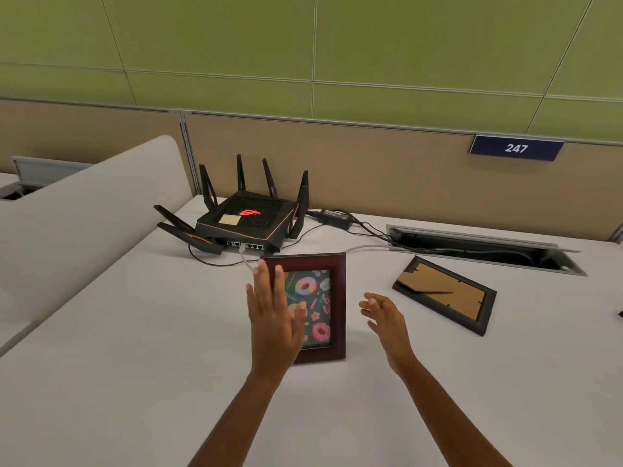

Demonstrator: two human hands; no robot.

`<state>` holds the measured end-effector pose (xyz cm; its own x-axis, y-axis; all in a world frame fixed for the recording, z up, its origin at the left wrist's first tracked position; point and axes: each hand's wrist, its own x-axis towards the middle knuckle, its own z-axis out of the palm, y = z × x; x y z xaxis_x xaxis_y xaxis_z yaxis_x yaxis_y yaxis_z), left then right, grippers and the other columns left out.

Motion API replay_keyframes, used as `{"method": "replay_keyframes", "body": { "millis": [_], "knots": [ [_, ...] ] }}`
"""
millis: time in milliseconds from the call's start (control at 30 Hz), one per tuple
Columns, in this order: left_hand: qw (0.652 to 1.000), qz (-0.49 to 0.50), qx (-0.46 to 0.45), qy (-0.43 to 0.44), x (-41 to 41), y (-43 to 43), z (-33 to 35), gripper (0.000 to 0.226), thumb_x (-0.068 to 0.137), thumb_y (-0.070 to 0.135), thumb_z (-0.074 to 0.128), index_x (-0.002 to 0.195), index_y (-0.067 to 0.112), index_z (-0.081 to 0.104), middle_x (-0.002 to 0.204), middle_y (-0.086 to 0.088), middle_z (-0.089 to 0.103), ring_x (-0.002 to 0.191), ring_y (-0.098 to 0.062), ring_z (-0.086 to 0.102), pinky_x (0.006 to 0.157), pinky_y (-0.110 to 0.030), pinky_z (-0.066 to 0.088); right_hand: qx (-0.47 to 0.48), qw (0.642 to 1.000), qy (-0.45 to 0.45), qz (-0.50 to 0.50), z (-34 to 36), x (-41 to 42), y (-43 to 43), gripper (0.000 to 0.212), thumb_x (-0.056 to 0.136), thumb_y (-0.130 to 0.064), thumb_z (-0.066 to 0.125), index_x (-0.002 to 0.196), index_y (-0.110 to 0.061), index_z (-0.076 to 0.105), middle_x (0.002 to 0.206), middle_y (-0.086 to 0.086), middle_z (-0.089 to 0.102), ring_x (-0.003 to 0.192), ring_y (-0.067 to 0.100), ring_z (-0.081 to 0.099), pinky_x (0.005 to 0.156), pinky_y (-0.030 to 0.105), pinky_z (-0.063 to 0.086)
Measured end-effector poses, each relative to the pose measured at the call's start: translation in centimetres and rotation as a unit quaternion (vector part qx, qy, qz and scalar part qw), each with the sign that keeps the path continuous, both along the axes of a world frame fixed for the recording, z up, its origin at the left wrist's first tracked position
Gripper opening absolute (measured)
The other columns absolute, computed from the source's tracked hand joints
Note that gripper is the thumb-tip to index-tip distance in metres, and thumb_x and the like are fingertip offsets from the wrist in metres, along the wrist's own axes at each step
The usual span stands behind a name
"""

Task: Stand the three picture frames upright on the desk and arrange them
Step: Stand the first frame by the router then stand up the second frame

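A dark red wooden picture frame (337, 298) with a doughnut picture stands upright in the middle of the white desk (135, 365). My left hand (273, 318) is flat and open in front of the frame's left part, fingers spread, holding nothing. My right hand (387, 318) hovers open just right of the frame, apart from it. A black picture frame (445, 294) lies face down to the right, its brown cardboard back and stand showing. At the far right edge a small dark corner (620, 313) shows; I cannot tell what it is.
A black router (249, 217) with several antennas sits behind the red frame, its cables trailing across the desk. A power adapter (333, 215) lies to its right. An open cable trough (485, 247) runs along the back right. A beige divider (84, 210) bounds the left side.
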<state>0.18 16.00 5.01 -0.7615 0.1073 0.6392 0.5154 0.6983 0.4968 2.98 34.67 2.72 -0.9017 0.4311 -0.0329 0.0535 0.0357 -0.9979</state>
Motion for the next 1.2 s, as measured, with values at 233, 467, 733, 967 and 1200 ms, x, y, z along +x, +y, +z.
{"method": "replay_keyframes", "body": {
  "millis": [233, 467, 733, 967, 1200],
  "knots": [
    [0.985, -0.090, -0.138, 0.043, 1.9, 5.0, 0.5, 0.056, 0.093, 0.038, 0.027, 0.138, 0.006, 0.022, 0.149, -0.010, 0.014, 0.142, -0.019, 0.004, 0.117, -0.033, -0.001, 0.091, 0.995, -0.016, -0.024, -0.4, 1.7, 4.6, 0.031, 0.096, -0.023, 0.039, 0.117, -0.005, 0.054, 0.111, 0.012, 0.061, 0.103, 0.023, 0.057, 0.091, 0.029, 0.041],
    [0.959, -0.190, -0.210, 0.010, 3.3, 11.3, -1.1, 0.053, 0.089, 0.028, 0.044, 0.136, 0.005, 0.034, 0.145, -0.017, 0.036, 0.136, -0.030, 0.030, 0.110, -0.041, 0.026, 0.261, 0.961, -0.071, -0.058, -1.6, 4.6, 10.3, 0.028, 0.095, -0.019, 0.043, 0.117, -0.007, 0.055, 0.126, 0.014, 0.057, 0.116, 0.025, 0.052, 0.096, 0.027, 0.037],
    [0.931, -0.190, -0.227, -0.216, 3.9, 18.5, -4.3, 0.091, 0.064, 0.062, -0.016, 0.142, 0.016, -0.007, 0.155, -0.008, -0.014, 0.144, -0.021, -0.011, 0.115, -0.026, -0.009, 0.391, 0.904, -0.163, -0.066, -3.4, 7.5, 16.9, 0.041, 0.095, -0.023, 0.041, 0.134, -0.010, 0.040, 0.148, 0.012, 0.035, 0.138, 0.025, 0.031, 0.113, 0.036, 0.027],
    [0.909, -0.145, -0.192, -0.339, 3.7, 23.8, -6.3, 0.064, 0.096, 0.036, 0.028, 0.142, 0.006, -0.006, 0.156, -0.013, -0.006, 0.145, -0.023, -0.002, 0.117, -0.032, 0.003, 0.365, 0.909, -0.194, -0.043, -5.2, 8.3, 22.1, 0.052, 0.097, -0.029, 0.033, 0.144, -0.012, 0.019, 0.156, 0.009, 0.017, 0.144, 0.023, 0.014, 0.118, 0.035, 0.013],
    [0.918, -0.055, -0.260, -0.294, 3.9, 27.0, -8.1, 0.104, 0.061, 0.066, -0.032, 0.142, 0.007, -0.007, 0.156, -0.012, -0.003, 0.145, -0.023, -0.001, 0.118, -0.036, -0.001, 0.371, 0.906, -0.195, -0.054, -5.7, 6.2, 25.5, 0.055, 0.097, -0.035, 0.029, 0.145, -0.012, 0.015, 0.156, 0.007, 0.018, 0.144, 0.022, 0.015, 0.118, 0.034, 0.013]
  ]
}}
